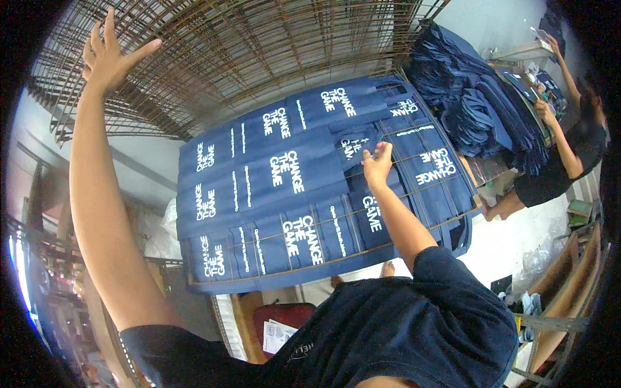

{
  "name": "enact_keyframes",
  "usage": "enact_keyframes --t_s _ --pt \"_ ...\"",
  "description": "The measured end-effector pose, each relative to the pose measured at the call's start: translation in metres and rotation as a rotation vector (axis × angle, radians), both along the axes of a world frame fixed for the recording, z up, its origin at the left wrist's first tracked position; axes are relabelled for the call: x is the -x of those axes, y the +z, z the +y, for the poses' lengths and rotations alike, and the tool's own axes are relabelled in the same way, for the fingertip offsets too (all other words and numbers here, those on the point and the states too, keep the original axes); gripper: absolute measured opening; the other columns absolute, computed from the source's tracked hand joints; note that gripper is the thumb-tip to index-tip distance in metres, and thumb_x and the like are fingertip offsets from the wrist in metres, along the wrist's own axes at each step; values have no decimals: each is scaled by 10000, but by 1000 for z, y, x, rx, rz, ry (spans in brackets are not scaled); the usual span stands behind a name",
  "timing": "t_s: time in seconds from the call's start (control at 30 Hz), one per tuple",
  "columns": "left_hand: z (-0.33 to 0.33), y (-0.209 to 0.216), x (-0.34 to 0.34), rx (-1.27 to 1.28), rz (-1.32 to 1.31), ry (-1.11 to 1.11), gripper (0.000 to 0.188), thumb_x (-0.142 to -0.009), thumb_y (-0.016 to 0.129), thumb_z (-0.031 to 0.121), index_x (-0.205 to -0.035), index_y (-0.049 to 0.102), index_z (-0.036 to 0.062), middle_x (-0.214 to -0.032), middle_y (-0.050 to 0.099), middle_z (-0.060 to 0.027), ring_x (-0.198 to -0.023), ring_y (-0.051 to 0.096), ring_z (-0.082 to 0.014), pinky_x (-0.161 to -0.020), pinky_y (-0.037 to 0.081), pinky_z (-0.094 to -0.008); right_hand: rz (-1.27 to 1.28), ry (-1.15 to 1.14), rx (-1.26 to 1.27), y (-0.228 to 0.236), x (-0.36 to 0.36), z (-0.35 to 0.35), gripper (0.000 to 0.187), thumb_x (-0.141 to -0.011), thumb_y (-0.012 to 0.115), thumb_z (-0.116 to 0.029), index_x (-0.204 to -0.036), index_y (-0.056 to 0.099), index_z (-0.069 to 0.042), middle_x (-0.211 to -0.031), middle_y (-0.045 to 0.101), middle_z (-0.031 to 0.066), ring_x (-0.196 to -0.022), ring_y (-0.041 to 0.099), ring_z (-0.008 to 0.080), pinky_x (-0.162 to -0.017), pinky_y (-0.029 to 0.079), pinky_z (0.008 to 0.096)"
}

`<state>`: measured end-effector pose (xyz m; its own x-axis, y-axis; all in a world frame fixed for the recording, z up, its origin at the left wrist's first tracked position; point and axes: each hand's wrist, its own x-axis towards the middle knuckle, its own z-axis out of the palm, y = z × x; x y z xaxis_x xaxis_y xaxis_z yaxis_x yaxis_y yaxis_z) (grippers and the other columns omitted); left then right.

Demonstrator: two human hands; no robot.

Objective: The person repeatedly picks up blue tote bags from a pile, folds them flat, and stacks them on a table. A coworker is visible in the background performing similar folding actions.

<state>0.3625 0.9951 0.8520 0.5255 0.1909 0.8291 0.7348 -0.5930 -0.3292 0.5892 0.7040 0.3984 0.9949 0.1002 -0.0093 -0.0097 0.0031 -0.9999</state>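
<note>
My left hand (110, 61) is raised at the upper left with its fingers spread, holding nothing. It overlaps the edge of a stack of rusty wire racks (259, 52); whether it touches the wire, I cannot tell. Dark blue fabric panels (252, 155) with white printing lie across a wire rack in front of me, several overlapping in rows. Over their right half hovers my right hand (378, 167), its fingers loosely bent and apart, with nothing visible in them. Beneath it lies a smaller blue printed piece (352, 145). Thin rack wires (420, 187) cross over the panels at the right and front.
A large heap of dark blue fabric pieces (466, 97) stands at the far right. Beside it a person (563, 155) in dark clothes works with both hands. A red seat (281, 317) with papers is below the rack. Wooden shelving (556, 297) stands at the lower right.
</note>
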Motion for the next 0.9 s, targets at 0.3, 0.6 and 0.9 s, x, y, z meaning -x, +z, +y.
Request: enact_keyframes --t_s 0.3,0.6,0.9 --pt "11 2 -2 -26 19 -79 1120 -608 658 700 -1455 103 222 -1461 129 -249 -1347 98 -422 -1050 114 -593 -20 -44 -77 5 -44 -92 408 -741 739 -172 -1019 462 -62 -895 481 62 -709 529 151 -542 442 293" --pt "53 12 0 -217 52 -116 1024 -706 600 670 -1448 148 128 -1467 151 -211 -1355 130 -358 -1094 111 -475 464 -436 -594 -9 -248 -327 475 -809 646 -296 -1182 478 -54 -1059 589 115 -885 595 196 -734 490 308" --pt "64 16 27 -144 187 150 1101 -719 582 679 -1446 44 50 -1473 86 -231 -1367 83 -359 -1101 90 -476 346 -322 -1278 -1 -413 -291 614 -891 554 -202 -1330 216 64 -1286 382 265 -1093 524 358 -905 502 396"
